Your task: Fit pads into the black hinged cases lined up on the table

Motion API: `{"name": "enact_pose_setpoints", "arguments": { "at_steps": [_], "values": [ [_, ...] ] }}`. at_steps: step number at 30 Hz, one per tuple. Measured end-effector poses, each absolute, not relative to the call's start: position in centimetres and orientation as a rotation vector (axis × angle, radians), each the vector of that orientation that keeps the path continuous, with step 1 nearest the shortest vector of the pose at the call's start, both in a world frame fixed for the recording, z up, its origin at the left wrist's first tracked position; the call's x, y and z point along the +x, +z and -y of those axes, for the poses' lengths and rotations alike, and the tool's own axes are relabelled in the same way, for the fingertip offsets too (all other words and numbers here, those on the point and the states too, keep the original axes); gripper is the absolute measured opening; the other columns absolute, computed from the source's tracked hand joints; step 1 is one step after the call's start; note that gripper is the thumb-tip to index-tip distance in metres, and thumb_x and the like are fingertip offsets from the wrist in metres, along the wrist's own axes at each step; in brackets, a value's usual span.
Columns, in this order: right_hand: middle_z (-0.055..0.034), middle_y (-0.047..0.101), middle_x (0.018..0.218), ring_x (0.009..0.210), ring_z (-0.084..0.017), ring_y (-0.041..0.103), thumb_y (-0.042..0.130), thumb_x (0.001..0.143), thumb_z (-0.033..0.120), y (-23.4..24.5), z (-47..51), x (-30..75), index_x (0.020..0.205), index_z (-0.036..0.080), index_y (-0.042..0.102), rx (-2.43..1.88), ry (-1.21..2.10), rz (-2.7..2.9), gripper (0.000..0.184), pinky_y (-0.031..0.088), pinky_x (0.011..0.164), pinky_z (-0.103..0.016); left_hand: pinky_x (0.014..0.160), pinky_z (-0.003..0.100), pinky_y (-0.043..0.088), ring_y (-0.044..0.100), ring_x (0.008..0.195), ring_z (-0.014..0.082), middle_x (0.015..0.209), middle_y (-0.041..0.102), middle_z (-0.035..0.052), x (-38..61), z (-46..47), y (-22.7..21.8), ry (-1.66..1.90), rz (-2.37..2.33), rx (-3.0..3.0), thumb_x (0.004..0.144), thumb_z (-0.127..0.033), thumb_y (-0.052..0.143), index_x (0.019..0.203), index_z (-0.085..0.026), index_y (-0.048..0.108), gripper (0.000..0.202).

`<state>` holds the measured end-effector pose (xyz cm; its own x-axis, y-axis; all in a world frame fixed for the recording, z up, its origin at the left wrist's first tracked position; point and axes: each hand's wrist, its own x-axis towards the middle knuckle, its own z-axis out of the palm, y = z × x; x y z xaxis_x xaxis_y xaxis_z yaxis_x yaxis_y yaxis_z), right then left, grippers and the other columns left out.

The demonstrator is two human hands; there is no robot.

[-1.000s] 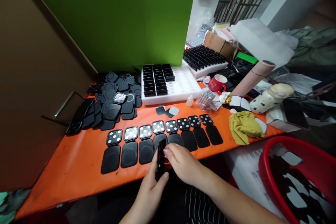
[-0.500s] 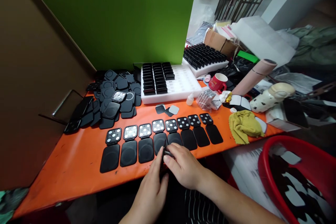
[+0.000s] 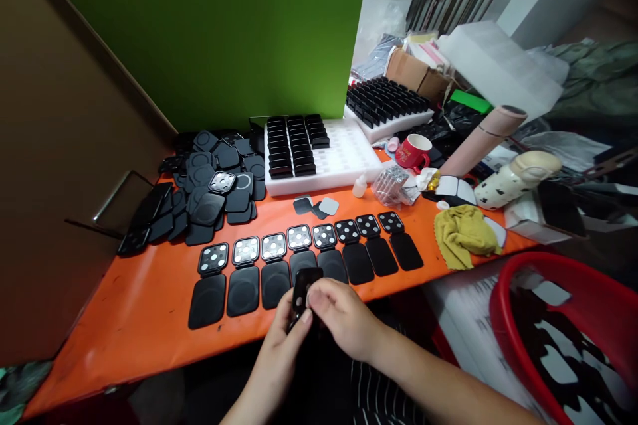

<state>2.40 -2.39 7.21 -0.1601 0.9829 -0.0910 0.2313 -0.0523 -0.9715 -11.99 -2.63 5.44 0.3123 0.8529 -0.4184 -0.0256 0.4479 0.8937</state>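
Observation:
Just off the table's near edge, my left hand (image 3: 282,345) grips a black folding charger (image 3: 301,285) between thumb and fingers. Its glossy panel is tilted up, with small round spots partly visible on it. My right hand (image 3: 343,319) is closed in a pinch against the panel's right side; whatever its fingertips hold is hidden. Beyond both hands lies a row of opened black chargers (image 3: 275,284), each with a dotted small panel above a plain larger one. Loose grey and white square plates (image 3: 327,206) lie behind that row.
A heap of black chargers (image 3: 204,176) covers the back left. A white foam tray (image 3: 349,153) holds upright black pieces, with another foam tray (image 3: 386,133) behind. To the right are a small bottle (image 3: 359,186), red mug (image 3: 413,151), yellow cloth (image 3: 461,236) and red basin (image 3: 503,299).
The charger in my left hand has turned from edge-on to show its glossy panel. My right fingers have shifted from its top edge to its right side.

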Motion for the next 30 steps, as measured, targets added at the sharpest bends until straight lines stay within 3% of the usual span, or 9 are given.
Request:
{"name": "enact_pose_setpoints", "arguments": {
  "at_steps": [3, 5, 9, 12, 18, 25, 30],
  "values": [
    [0.0014, 0.049, 0.067, 0.061, -0.01, 0.05, 0.037, 0.089, 0.039, 7.0, 2.3, 2.8, 0.087, 0.017, 0.051, -1.214, 1.615, 1.12, 0.026, 0.043, 0.059, -0.024, 0.093, 0.038, 0.04, 0.05, 0.11, 0.0254, 0.118, 0.056, 0.0071, -12.5, 2.0, 6.1, 0.692, -1.02, 0.772, 0.08, -0.038, 0.054, 0.12, -0.021, 0.047, 0.045],
    [0.0007, 0.051, 0.069, 0.062, -0.011, 0.052, 0.039, 0.088, 0.041, 6.8, 2.4, 2.9, 0.09, 0.017, 0.051, -1.189, 1.655, 1.048, 0.027, 0.045, 0.06, -0.025, 0.091, 0.037, 0.042, 0.052, 0.107, 0.0254, 0.114, 0.058, 0.0075, -12.8, 1.9, 6.1, 0.677, -1.004, 0.724, 0.079, -0.036, 0.055, 0.119, -0.02, 0.048, 0.044],
    [-0.0007, 0.056, 0.075, 0.069, -0.013, 0.055, 0.036, 0.089, 0.041, 7.1, 2.5, 2.9, 0.081, 0.018, 0.051, -1.354, 1.436, 1.262, 0.028, 0.043, 0.063, -0.026, 0.088, 0.038, 0.044, 0.056, 0.102, 0.0255, 0.108, 0.062, 0.0073, -13.1, 2.2, 5.7, 0.718, -1.086, 0.824, 0.075, -0.033, 0.06, 0.115, -0.019, 0.05, 0.044],
    [0.0, 0.057, 0.076, 0.073, -0.012, 0.053, 0.033, 0.091, 0.035, 7.8, 2.6, 2.8, 0.075, 0.019, 0.05, -1.482, 1.256, 1.449, 0.028, 0.039, 0.066, -0.025, 0.092, 0.04, 0.041, 0.053, 0.106, 0.0262, 0.111, 0.06, 0.0091, -12.9, 2.4, 5.8, 0.734, -1.202, 1.13, 0.08, -0.035, 0.053, 0.116, -0.018, 0.05, 0.04],
    [0.0001, 0.057, 0.076, 0.072, -0.012, 0.051, 0.031, 0.092, 0.03, 8.8, 2.6, 3.0, 0.078, 0.019, 0.051, -1.531, 1.124, 1.571, 0.028, 0.037, 0.064, -0.023, 0.095, 0.037, 0.04, 0.046, 0.115, 0.02, 0.128, 0.047, 0.0036, -13.1, 2.8, 6.6, 0.559, -1.254, 1.875, 0.089, -0.025, 0.036, 0.127, -0.03, 0.039, 0.039],
    [-0.0006, 0.059, 0.08, 0.074, -0.012, 0.052, 0.031, 0.092, 0.029, 9.4, 2.8, 2.9, 0.083, 0.019, 0.055, -1.514, 1.125, 1.657, 0.028, 0.037, 0.066, -0.023, 0.095, 0.034, 0.042, 0.048, 0.115, 0.0168, 0.127, 0.05, 0.0042, -12.8, 3.4, 5.7, 0.563, -1.315, 1.866, 0.09, -0.027, 0.033, 0.127, -0.027, 0.037, 0.037],
    [-0.0008, 0.059, 0.074, 0.068, -0.012, 0.052, 0.033, 0.091, 0.032, 8.7, 3.0, 2.7, 0.074, 0.018, 0.053, -1.591, 1.12, 1.689, 0.03, 0.036, 0.062, -0.024, 0.091, 0.035, 0.045, 0.051, 0.111, 0.0196, 0.123, 0.053, 0.0063, -12.9, 3.4, 5.8, 0.612, -1.361, 1.934, 0.089, -0.026, 0.035, 0.125, -0.024, 0.04, 0.037]
  ]
}}
